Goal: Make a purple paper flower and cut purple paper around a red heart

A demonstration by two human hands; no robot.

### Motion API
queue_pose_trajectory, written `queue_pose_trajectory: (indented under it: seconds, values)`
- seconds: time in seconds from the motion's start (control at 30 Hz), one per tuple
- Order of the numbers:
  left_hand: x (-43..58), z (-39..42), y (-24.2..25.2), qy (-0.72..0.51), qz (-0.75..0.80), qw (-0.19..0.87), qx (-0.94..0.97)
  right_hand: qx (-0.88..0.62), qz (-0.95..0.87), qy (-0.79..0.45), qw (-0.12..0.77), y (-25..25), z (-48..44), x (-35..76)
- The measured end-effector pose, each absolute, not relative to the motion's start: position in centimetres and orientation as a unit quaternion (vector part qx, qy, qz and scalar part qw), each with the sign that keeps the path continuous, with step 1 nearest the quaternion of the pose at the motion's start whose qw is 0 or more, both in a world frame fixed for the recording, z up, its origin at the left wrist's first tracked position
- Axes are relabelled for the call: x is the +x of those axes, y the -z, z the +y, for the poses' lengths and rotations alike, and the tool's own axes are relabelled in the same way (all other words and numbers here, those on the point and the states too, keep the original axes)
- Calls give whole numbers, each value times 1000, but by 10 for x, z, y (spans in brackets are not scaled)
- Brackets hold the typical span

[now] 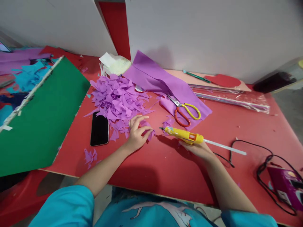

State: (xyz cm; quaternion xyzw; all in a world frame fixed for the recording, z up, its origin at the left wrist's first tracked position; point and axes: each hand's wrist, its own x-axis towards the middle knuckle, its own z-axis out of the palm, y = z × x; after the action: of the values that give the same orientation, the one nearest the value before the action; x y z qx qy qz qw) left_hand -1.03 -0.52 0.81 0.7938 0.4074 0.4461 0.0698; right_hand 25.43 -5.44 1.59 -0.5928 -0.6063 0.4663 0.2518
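Observation:
Between the thumb and fingertips of my left hand [137,136] is a small purple paper piece [150,135], pinched over the red table. My right hand [197,151] is wrapped round the grip of a yellow hot glue gun [183,134], whose metal nozzle points left at the paper, a short gap away. A clear glue stick [224,147] sticks out of its back end. Just beyond my left hand lies a heap of cut purple paper pieces [115,101]. Scissors [182,108] with one red and one yellow handle rest on a purple sheet [153,71].
A black phone [99,129] lies left of my left hand. The large green board [52,116] leans at the left, near blue scraps [33,75]. At right are a black cord [260,148] and a purple box [285,184]. White panels [213,37] stand behind the red table [142,170].

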Motion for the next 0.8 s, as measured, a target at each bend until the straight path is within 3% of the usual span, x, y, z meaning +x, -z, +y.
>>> queue_pose_trajectory:
  seconds: [0.8]
  values:
    - [-10,-8,-11,-455,375,27,807,-549,-616,-499,266,-16,-55,243]
